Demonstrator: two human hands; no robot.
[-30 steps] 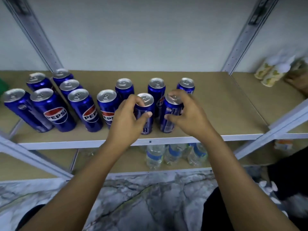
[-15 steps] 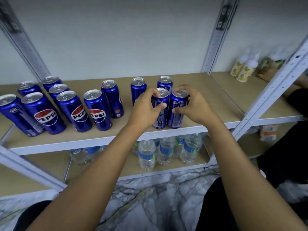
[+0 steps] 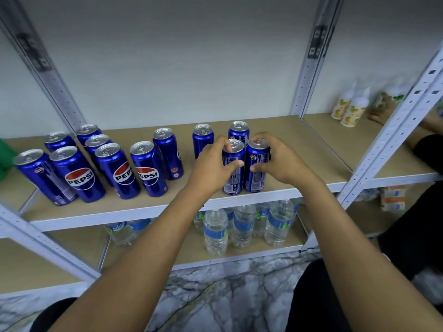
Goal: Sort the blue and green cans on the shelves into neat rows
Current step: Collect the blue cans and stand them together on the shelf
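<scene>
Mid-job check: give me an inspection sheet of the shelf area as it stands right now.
Surface: tan shelf board, white front edge.
Job's things: twelve blue cans upright; two front cans side by side near the edge, ten more behind and left. Green item at far left edge, unclear.
Clutter: nothing seen on this shelf.
Hands: left hand wraps one front can, right hand the other.
Cables: nothing seen.
Surroundings: water bottles on shelf below; pale bottles on neighbouring shelf; marbled floor.

Hands (image 3: 211, 164) around two blue cans (image 3: 233, 168)
</scene>
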